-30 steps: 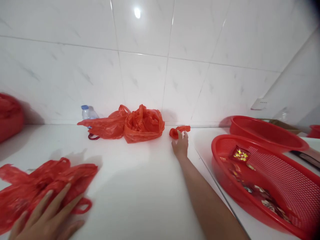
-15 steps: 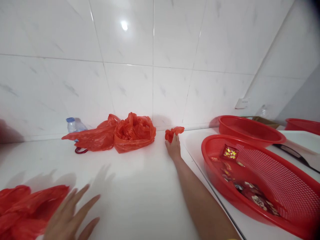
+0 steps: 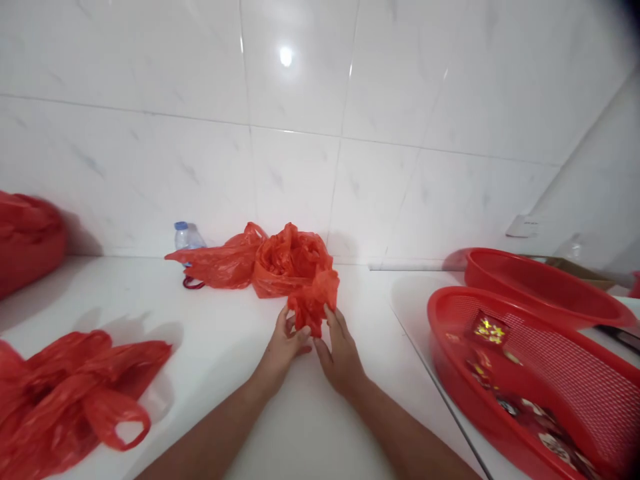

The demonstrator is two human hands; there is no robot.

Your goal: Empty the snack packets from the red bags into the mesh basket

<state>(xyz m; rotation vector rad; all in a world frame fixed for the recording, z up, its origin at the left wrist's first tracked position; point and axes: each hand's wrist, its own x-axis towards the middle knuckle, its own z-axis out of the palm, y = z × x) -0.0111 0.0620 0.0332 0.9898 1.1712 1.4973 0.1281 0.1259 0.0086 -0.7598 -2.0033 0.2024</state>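
Observation:
A small crumpled red plastic bag (image 3: pixel 314 301) is held up over the white counter (image 3: pixel 235 373), pinched from both sides. My left hand (image 3: pixel 286 344) grips its lower left part with thumb and fingers. My right hand (image 3: pixel 340 347) holds its right side, fingers closed on the plastic. Just behind it, against the tiled wall, lies a heap of red plastic bags (image 3: pixel 260 261). A flattened pile of red bags (image 3: pixel 70 393) lies at the near left of the counter, away from both hands.
A small water bottle (image 3: pixel 186 236) stands by the wall behind the heap. A red mesh basket (image 3: pixel 560 373) with small red and gold packets sits at the right, a red basin (image 3: pixel 540 283) behind it. Another red bag bulges at the far left edge (image 3: pixel 25 240).
My right hand picked up the small red bag by the wall and brought it toward me. My left hand left the flattened pile at the left and joined it on the bag.

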